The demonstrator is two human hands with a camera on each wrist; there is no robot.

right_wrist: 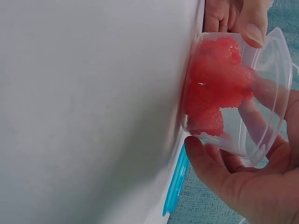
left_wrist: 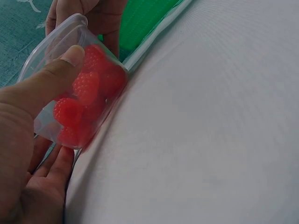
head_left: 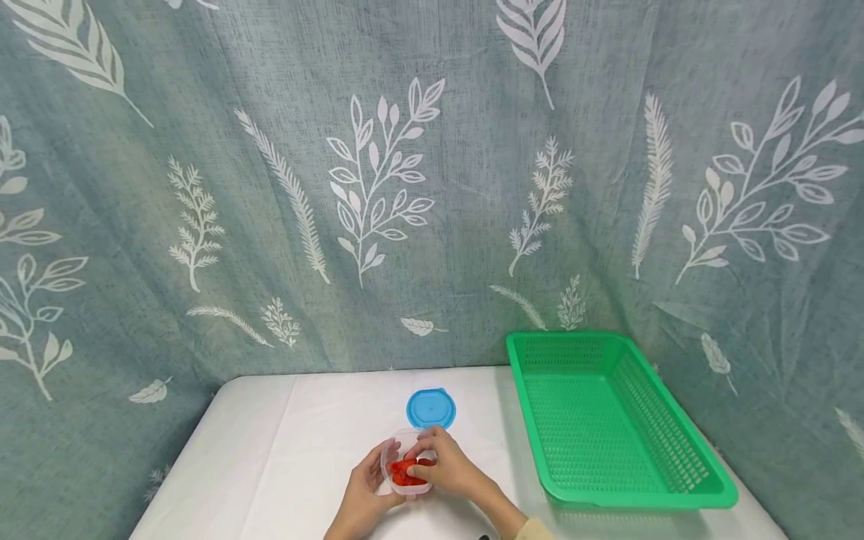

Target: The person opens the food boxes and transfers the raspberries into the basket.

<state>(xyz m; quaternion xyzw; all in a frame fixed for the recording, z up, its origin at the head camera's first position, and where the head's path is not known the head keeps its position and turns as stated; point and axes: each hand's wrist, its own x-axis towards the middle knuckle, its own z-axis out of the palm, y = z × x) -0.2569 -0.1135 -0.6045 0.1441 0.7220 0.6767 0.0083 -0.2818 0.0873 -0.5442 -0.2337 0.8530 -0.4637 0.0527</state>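
A small clear plastic container point(head_left: 407, 490) with red raspberries point(head_left: 403, 472) in its lower part stands on the white-covered table point(head_left: 324, 450). My left hand point(head_left: 367, 491) grips it from the left, the thumb point(left_wrist: 56, 77) lying along its outer wall and the other fingers round the opposite side. From the right, my right hand point(head_left: 451, 465) reaches over the rim with its thumb and a finger inside, pinching at a raspberry. Another right finger point(right_wrist: 198, 151) lies outside, near the container's base. The pinched raspberry is partly covered by the fingers.
Just beyond the container lies a round blue lid point(head_left: 430, 409), flat on the table. A large green plastic basket point(head_left: 529, 427) stands on the right side. Behind the table hangs a grey-green curtain point(head_left: 466, 225) with white leaf patterns.
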